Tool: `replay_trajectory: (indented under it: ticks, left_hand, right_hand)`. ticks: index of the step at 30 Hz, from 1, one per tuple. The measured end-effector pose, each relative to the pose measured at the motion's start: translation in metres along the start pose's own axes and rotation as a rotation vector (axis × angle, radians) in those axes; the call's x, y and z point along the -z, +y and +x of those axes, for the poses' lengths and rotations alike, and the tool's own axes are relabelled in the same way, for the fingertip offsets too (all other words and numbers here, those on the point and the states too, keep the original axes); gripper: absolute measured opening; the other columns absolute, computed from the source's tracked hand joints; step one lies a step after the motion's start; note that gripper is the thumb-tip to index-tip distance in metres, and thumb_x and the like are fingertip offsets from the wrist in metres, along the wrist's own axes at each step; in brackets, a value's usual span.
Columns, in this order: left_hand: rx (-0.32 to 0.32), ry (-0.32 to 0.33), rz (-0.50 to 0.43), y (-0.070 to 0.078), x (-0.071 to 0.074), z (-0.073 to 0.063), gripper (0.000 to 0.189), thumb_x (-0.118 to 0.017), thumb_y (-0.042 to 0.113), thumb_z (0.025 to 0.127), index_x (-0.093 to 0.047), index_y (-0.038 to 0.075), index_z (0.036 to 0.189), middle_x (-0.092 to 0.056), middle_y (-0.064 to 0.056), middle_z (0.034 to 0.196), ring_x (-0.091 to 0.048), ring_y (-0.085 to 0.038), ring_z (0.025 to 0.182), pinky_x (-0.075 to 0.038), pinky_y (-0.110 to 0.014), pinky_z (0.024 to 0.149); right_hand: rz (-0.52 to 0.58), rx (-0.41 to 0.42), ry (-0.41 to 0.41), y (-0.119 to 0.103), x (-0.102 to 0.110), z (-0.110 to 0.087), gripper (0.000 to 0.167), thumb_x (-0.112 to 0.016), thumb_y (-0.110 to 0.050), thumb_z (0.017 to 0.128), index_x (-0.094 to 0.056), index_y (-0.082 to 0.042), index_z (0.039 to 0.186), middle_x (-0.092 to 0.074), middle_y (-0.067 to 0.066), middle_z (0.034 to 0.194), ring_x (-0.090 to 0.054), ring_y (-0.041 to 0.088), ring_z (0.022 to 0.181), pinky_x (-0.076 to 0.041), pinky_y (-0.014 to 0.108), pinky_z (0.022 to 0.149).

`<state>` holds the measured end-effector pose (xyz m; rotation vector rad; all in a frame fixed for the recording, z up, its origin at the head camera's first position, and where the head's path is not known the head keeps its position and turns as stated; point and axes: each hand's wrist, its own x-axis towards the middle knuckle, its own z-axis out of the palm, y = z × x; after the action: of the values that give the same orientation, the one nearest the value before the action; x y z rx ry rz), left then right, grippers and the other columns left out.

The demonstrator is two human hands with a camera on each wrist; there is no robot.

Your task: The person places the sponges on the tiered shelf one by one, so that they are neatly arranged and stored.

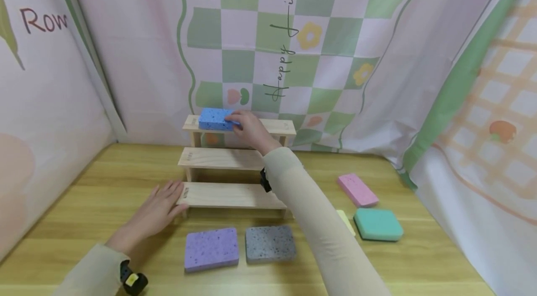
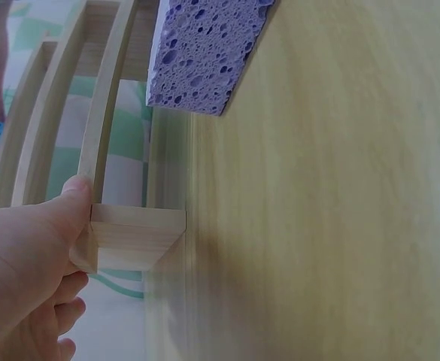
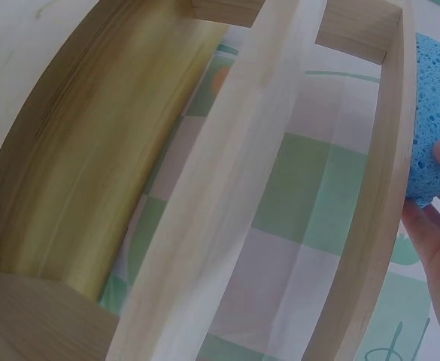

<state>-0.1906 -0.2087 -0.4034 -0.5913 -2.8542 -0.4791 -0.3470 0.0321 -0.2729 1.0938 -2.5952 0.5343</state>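
right hand (image 1: 251, 129) fingers pinching, left hand (image 1: 158, 211) flat

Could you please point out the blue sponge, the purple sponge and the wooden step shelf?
blue sponge (image 1: 215, 119), head view, its top face.
purple sponge (image 1: 211, 248), head view, middle of its top.
wooden step shelf (image 1: 226, 195), head view, its lowest step board.

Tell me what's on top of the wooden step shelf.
A blue sponge lies on the top step of the shelf, held by the right hand. The lower two steps look bare, though the arm covers their right part.
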Motion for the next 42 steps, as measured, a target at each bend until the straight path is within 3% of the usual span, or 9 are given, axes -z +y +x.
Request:
replay_trajectory:
  ticks: [11, 19, 29, 42]
  left_hand:
    - [0.0, 0.004, 0.002, -0.002, -0.003, 0.001, 0.062, -0.047, 0.035, 0.096, -0.035, -0.011, 0.135, -0.033, -0.028, 0.139, -0.025, -0.044, 0.129, -0.015, -0.059, 0.103]
    - [0.003, 0.003, -0.004, -0.003, -0.004, 0.001, 0.062, -0.047, 0.035, 0.096, -0.034, -0.011, 0.136, -0.033, -0.028, 0.139, -0.025, -0.044, 0.129, -0.014, -0.059, 0.104]
    - [0.002, 0.002, 0.004, -0.003, -0.004, 0.001, 0.062, -0.046, 0.036, 0.096, -0.033, -0.011, 0.136, -0.032, -0.027, 0.14, -0.024, -0.044, 0.129, -0.014, -0.059, 0.104]
    - [0.002, 0.001, 0.002, -0.003, -0.004, 0.0, 0.062, -0.046, 0.035, 0.097, -0.033, -0.011, 0.136, -0.032, -0.028, 0.14, -0.024, -0.044, 0.13, -0.014, -0.059, 0.104]
  right_hand:
    - [0.036, -0.024, -0.012, 0.002, 0.0, -0.002, 0.034, -0.054, -0.002, 0.09, -0.059, -0.007, 0.123, -0.056, 0.01, 0.125, -0.048, 0.022, 0.116, -0.038, 0.027, 0.097]
    - [0.102, -0.033, 0.002, 0.001, 0.006, -0.009, 0.035, -0.057, -0.011, 0.091, -0.056, -0.007, 0.126, -0.052, 0.01, 0.13, -0.044, 0.022, 0.121, -0.033, 0.029, 0.101]
    - [0.152, 0.006, 0.022, 0.001, 0.018, -0.031, 0.039, -0.057, -0.015, 0.093, -0.052, -0.006, 0.13, -0.047, 0.011, 0.134, -0.039, 0.024, 0.125, -0.029, 0.033, 0.105]
    - [0.163, 0.021, 0.048, 0.012, 0.022, -0.077, 0.042, -0.061, -0.016, 0.09, -0.052, -0.006, 0.129, -0.045, 0.015, 0.135, -0.038, 0.026, 0.125, -0.029, 0.039, 0.104]
